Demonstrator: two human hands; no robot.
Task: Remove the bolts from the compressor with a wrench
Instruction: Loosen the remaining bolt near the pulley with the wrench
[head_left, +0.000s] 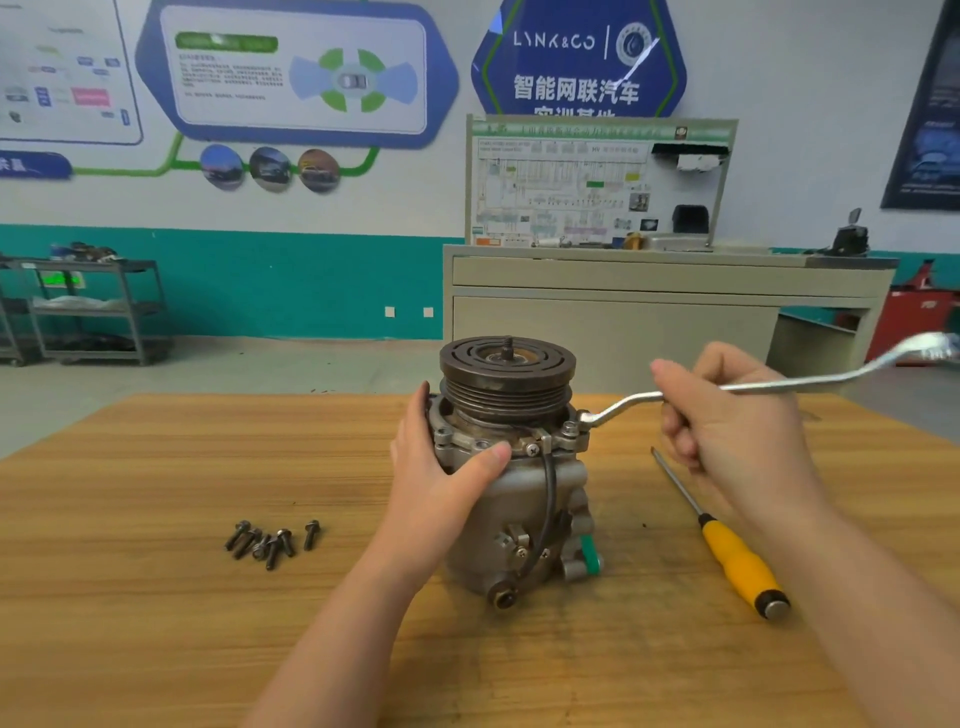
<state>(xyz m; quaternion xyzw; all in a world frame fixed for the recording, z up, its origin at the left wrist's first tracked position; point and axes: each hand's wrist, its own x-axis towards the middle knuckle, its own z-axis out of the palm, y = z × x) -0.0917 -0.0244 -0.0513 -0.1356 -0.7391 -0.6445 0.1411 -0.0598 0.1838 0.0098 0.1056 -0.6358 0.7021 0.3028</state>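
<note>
A grey metal compressor (524, 499) stands upright on the wooden table (156, 467), its dark grooved pulley on top. My left hand (441, 467) grips its left side, thumb across the front flange. My right hand (727, 415) holds the shaft of a long silver offset wrench (810, 385). The wrench's ring end sits on a bolt (584, 417) at the right of the compressor's flange. Another bolt head (570, 428) shows just beside it. Several dark loose bolts (270, 540) lie on the table to the left.
A screwdriver with a yellow handle (737, 561) lies on the table right of the compressor, under my right forearm. Behind the table stand a beige training cabinet (623, 306) with a wiring board and, far left, a metal shelf cart (93, 312).
</note>
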